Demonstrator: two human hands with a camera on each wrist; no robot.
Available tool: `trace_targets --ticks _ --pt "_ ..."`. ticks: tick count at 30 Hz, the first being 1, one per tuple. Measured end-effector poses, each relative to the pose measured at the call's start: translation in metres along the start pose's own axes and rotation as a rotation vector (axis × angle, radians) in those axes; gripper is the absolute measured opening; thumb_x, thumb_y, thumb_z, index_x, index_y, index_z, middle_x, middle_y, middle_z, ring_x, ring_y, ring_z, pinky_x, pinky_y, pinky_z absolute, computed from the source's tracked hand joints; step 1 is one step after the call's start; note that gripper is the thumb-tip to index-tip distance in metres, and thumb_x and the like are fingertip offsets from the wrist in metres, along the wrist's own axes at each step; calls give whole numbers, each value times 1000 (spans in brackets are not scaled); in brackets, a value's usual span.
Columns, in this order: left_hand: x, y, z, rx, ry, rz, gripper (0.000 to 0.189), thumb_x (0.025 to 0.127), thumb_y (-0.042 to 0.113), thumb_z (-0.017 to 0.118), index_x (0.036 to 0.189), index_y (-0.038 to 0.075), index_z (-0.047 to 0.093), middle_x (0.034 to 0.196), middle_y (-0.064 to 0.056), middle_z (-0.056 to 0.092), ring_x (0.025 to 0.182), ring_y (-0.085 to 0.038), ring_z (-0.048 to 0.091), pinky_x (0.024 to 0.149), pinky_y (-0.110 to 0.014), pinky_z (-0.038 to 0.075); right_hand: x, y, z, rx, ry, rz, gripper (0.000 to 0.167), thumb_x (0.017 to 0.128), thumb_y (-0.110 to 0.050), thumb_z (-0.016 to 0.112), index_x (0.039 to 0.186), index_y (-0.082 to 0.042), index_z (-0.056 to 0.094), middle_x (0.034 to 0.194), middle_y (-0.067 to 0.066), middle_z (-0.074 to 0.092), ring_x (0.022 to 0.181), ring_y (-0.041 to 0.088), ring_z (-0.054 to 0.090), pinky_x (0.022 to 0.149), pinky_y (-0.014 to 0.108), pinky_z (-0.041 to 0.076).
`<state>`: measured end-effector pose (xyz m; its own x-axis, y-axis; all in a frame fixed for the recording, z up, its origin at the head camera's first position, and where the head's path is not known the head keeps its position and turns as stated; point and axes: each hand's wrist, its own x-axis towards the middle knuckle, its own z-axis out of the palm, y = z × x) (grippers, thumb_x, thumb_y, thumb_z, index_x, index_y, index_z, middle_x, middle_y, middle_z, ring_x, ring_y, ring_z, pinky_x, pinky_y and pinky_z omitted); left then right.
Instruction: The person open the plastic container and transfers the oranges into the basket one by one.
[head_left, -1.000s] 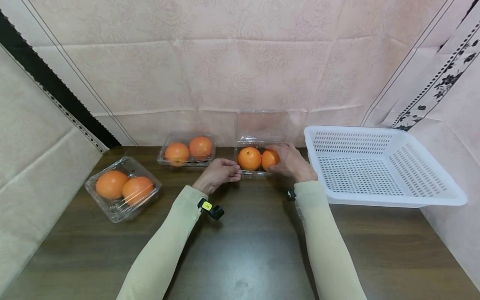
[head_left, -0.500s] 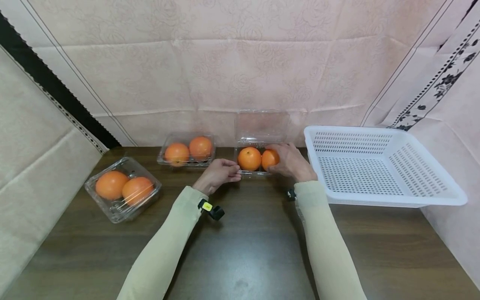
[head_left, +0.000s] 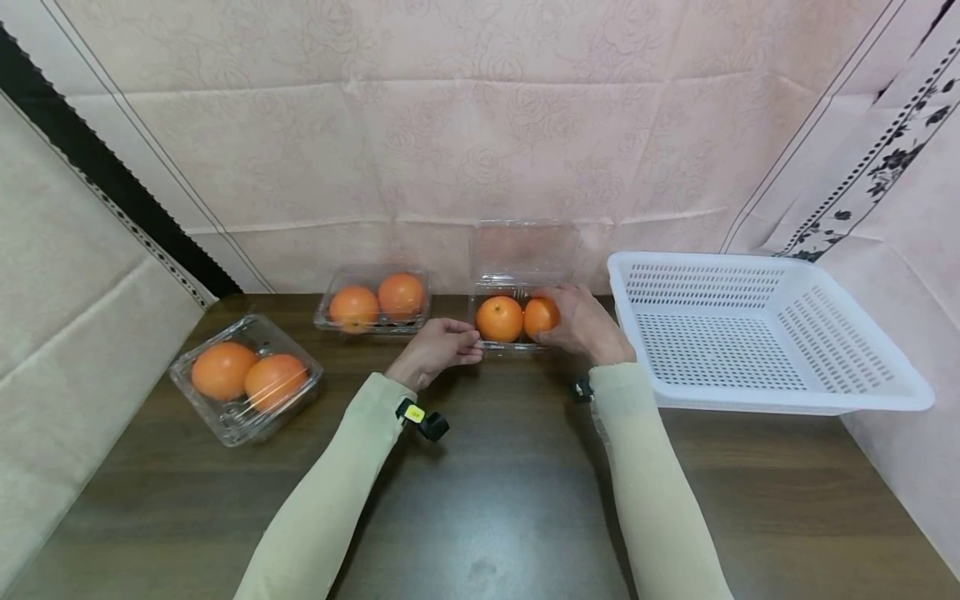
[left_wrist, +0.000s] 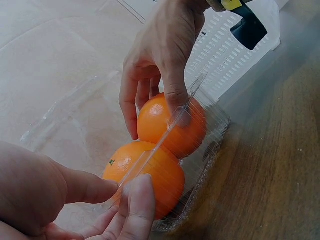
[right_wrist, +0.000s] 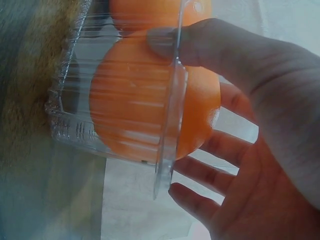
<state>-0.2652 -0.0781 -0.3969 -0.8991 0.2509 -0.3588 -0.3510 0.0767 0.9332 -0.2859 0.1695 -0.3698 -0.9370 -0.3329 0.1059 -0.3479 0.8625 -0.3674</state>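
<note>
A clear plastic clamshell box stands at the back middle of the table, its lid raised against the cloth wall. Two oranges sit side by side in its base. My right hand grips the right orange, thumb inside the near wall and fingers round the far side. The left orange touches it. At the box's near left corner, my left hand pinches the rim between thumb and fingers, as the left wrist view shows up close.
Two closed clear boxes, one at the back and one at the left, hold two oranges each. A white perforated basket stands at the right. Pinkish cloth hangs behind the wooden table.
</note>
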Motion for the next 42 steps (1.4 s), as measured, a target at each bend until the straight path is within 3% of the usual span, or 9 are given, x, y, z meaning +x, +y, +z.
trace_targets --ticks 6,20,29,42 --pt "0 0 1 -6 -2 0 33 105 8 56 136 -2 51 130 -25 62 113 -31 69 87 -27 64 -1 0 -1 17 10 5 58 84 -22 84 137 -18 61 128 6 63 114 29 54 113 50 47" --pt "0 -1 -1 0 -3 8 33 105 9 57 135 -2 52 118 -18 66 92 -17 71 86 -27 64 -5 -4 -8 -28 27 19 61 83 -22 83 138 -14 59 133 10 62 115 30 55 109 48 49" --pt "-2 0 -1 15 -9 4 34 105 10 56 137 -2 51 121 -18 65 93 -17 70 88 -28 64 -7 -7 -11 3 50 17 65 83 -20 84 142 -13 57 144 9 56 122 31 52 113 50 48" --pt "-1 0 -1 20 -11 18 32 106 8 54 136 -4 51 132 -26 62 98 -20 70 85 -25 64 -12 -12 -19 5 60 28 66 84 -20 84 143 -12 55 142 11 56 123 32 52 115 51 46"
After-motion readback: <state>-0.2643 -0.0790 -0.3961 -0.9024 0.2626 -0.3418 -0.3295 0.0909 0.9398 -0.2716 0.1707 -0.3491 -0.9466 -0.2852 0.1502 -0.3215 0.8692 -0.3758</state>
